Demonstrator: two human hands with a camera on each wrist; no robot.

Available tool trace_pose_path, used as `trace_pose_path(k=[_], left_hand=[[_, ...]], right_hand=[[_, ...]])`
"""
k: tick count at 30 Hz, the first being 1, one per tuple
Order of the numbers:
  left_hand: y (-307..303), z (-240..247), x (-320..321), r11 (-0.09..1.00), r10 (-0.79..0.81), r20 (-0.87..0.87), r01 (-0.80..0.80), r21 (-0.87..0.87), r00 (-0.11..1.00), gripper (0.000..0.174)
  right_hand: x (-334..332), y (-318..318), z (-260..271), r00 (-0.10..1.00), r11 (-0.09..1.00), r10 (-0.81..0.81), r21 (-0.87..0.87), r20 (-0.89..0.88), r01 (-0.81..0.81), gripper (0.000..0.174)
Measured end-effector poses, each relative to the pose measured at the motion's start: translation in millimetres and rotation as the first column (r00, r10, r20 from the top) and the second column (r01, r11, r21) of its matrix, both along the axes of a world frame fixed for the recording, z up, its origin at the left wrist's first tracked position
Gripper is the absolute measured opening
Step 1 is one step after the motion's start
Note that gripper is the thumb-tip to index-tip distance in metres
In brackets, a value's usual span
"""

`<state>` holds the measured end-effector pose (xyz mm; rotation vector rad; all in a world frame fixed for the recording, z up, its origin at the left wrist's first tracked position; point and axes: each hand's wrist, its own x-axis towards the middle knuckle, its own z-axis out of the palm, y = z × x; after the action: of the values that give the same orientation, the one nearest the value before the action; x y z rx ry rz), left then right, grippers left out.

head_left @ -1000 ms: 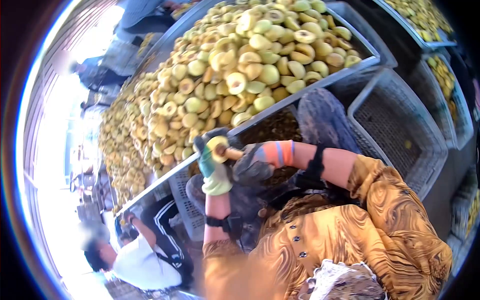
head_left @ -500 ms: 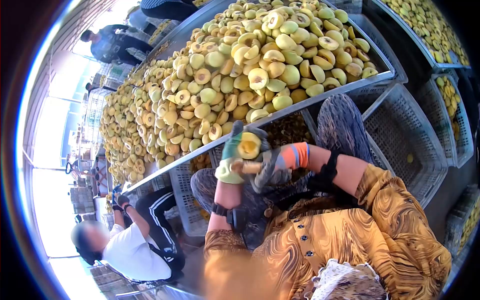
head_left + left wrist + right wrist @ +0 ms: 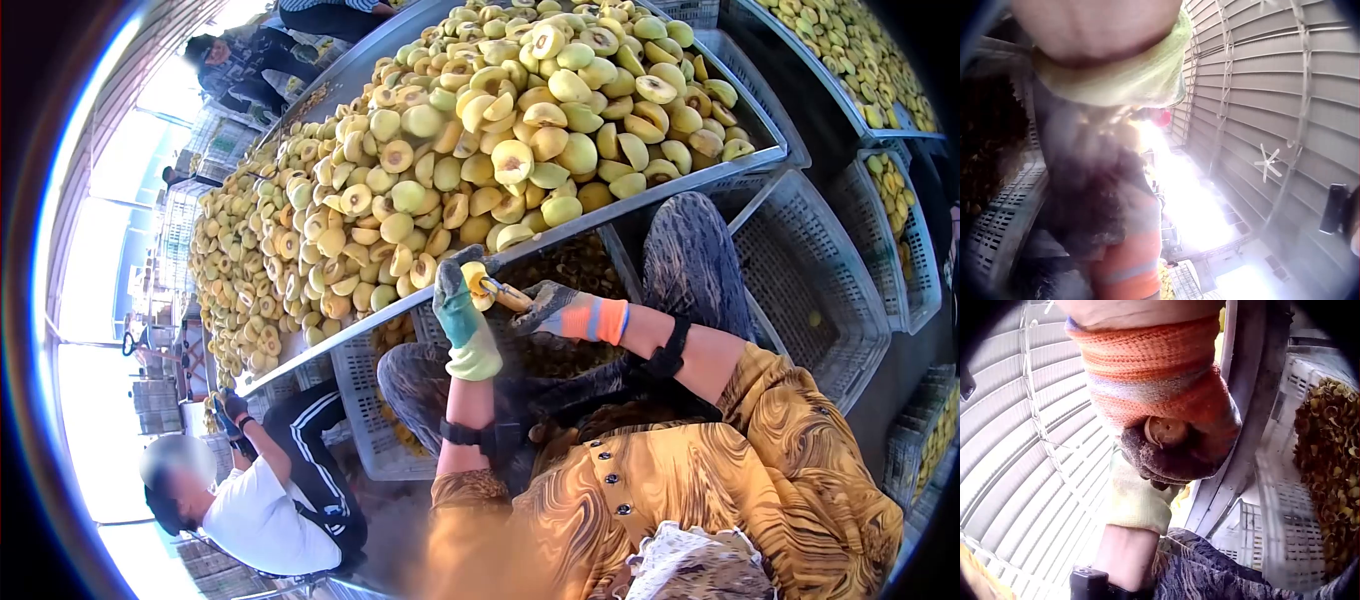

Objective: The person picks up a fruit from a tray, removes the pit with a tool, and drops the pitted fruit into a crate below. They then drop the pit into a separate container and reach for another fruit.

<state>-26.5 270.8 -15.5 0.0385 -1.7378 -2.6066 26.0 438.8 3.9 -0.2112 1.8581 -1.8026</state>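
In the head view the left hand (image 3: 467,318), in a green and pale yellow glove, holds a halved yellow fruit (image 3: 477,285) beside the metal table's edge. The right hand (image 3: 568,312), in an orange and dark glove, grips a wooden-handled tool (image 3: 513,297), whose metal end meets the fruit. The handle's round butt (image 3: 1167,430) shows inside the curled right fingers in the right wrist view. Glare and blur hide the fruit and the left fingers in the left wrist view.
A large heap of halved fruit (image 3: 420,170) covers the metal table (image 3: 600,212). An open grey crate (image 3: 815,270) stands at the right, another crate (image 3: 365,410) below the table edge. A crate of dark scraps (image 3: 1332,462) lies under the hands. A person in white (image 3: 265,520) sits at the left.
The right hand has drawn out to the right, and the tool's metal end now shows at the fruit. The left hand has turned the fruit and moved slightly. The seated person's hands have shifted.
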Motion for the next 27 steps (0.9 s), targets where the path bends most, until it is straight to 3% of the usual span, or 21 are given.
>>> trace_pose_path(k=[3, 6, 8, 9, 10, 12, 13, 14, 15, 16, 17, 18, 20, 21, 22, 23, 24, 25, 26, 27], left_hand=[[-0.1, -29.2, -3.9, 0.982, 0.071, -0.078, -0.084, -0.169, 0.994, 0.029], [3.2, -29.1, 1.7, 0.986, 0.059, -0.067, -0.069, -0.155, 0.996, 0.028], [0.7, -18.0, 1.8, 0.994, -0.005, 0.091, 0.014, -0.107, 0.996, 0.03], [-7.3, -18.5, 0.0, 0.979, -0.204, 0.259, 0.203, 0.03, 0.944, 0.036], [6.6, 13.6, 11.2, 0.935, -0.35, 0.351, 0.3, 0.19, 0.868, 0.041], [12.2, 25.2, 17.2, 0.933, -0.335, 0.468, 0.218, 0.287, 0.818, 0.043], [9.1, 27.3, 16.0, 0.943, -0.323, 0.413, 0.25, 0.22, 0.852, 0.042], [3.1, 29.8, 12.9, 0.949, -0.314, 0.356, 0.278, 0.152, 0.88, 0.041], [0.1, 31.5, 10.2, 0.95, -0.311, 0.294, 0.3, 0.081, 0.904, 0.041], [-4.8, 15.0, 5.3, 0.988, -0.137, 0.295, 0.152, -0.031, 0.946, 0.035], [-9.9, 5.0, -0.8, 0.974, -0.066, 0.093, 0.085, -0.212, 0.993, 0.031], [-17.0, -1.6, -6.9, 0.93, -0.026, -0.128, -0.023, -0.367, 0.991, 0.027], [-27.5, 24.3, 5.1, 0.855, 0.01, -0.293, -0.16, -0.494, 0.956, 0.024], [-39.7, 28.9, 4.2, 0.95, 0.198, -0.208, -0.24, -0.2, 0.958, 0.023], [-58.6, 34.3, 2.9, 0.935, 0.347, -0.063, -0.34, 0.101, 0.936, 0.023], [-94.8, 37.9, 3.1, 0.826, 0.369, -0.228, -0.43, -0.364, 0.901, 0.026], [-114.9, 49.0, 8.7, 0.505, 0.312, -0.361, -0.475, -0.72, 0.879, 0.033], [-134.9, 60.3, 14.3, 0.031, 0.254, -0.488, -0.511, -0.859, 0.835, 0.04], [-140.3, 79.6, 21.8, -0.443, 0.156, -0.555, -0.444, -0.779, 0.817, 0.05], [-154.6, 76.7, 18.7, -0.536, 0.12, -0.62, -0.476, -0.698, 0.775, 0.065]], right_hand=[[5.7, -7.5, 6.2, 1.0, 0.999, -0.012, 0.045, 0.011, 0.011, 0.03], [8.4, -12.2, -7.9, 0.981, 0.999, -0.005, -0.042, 0.193, 0.013, 0.027], [10.8, -3.3, -5.5, 0.969, 0.986, 0.074, -0.162, 0.238, -0.036, 0.029], [11.4, -1.5, -3.4, 0.96, 0.973, 0.121, -0.222, 0.253, -0.064, 0.03], [12.2, -2.7, -2.4, 0.956, 0.977, 0.137, -0.196, 0.259, -0.087, 0.03], [12.9, -3.6, -1.1, 0.95, 0.982, 0.16, -0.141, 0.268, -0.125, 0.032], [9.9, 0.7, 2.7, 0.96, 0.98, 0.196, -0.004, 0.2, -0.2, 0.032], [7.0, 1.3, -7.2, 0.959, 0.953, 0.28, 0.129, -0.042, -0.273, 0.031], [2.1, 0.3, -26.8, 0.886, 0.912, 0.377, 0.275, -0.27, -0.305, 0.03], [-2.7, 0.8, -42.7, 0.744, 0.858, 0.481, 0.424, -0.463, -0.29, 0.029], [0.6, 0.9, -27.4, 0.771, 0.839, 0.48, 0.476, -0.42, -0.263, 0.029], [12.2, 9.4, -10.4, 0.849, 0.83, 0.367, 0.545, -0.381, -0.114, 0.028], [5.3, 7.1, -13.2, 0.92, 0.684, 0.326, 0.726, -0.216, -0.072, 0.03], [7.3, 11.9, -6.5, 0.921, 0.795, 0.254, 0.606, -0.294, -0.026, 0.036], [6.9, 11.3, -13.0, 0.935, 0.857, 0.176, 0.515, -0.308, 0.008, 0.035], [6.3, 8.4, -26.8, 0.944, 0.908, 0.1, 0.417, -0.313, 0.042, 0.035], [5.7, 5.6, -34.3, 0.95, 0.947, 0.025, 0.311, -0.312, 0.077, 0.035], [8.9, 6.6, -21.0, 0.955, 0.93, 0.014, 0.354, -0.296, 0.096, 0.033], [8.2, 2.9, -25.9, 0.956, 0.916, 0.016, 0.387, -0.292, 0.103, 0.033], [8.4, -1.6, -29.5, 0.952, 0.928, 0.003, 0.355, -0.305, 0.11, 0.034]])
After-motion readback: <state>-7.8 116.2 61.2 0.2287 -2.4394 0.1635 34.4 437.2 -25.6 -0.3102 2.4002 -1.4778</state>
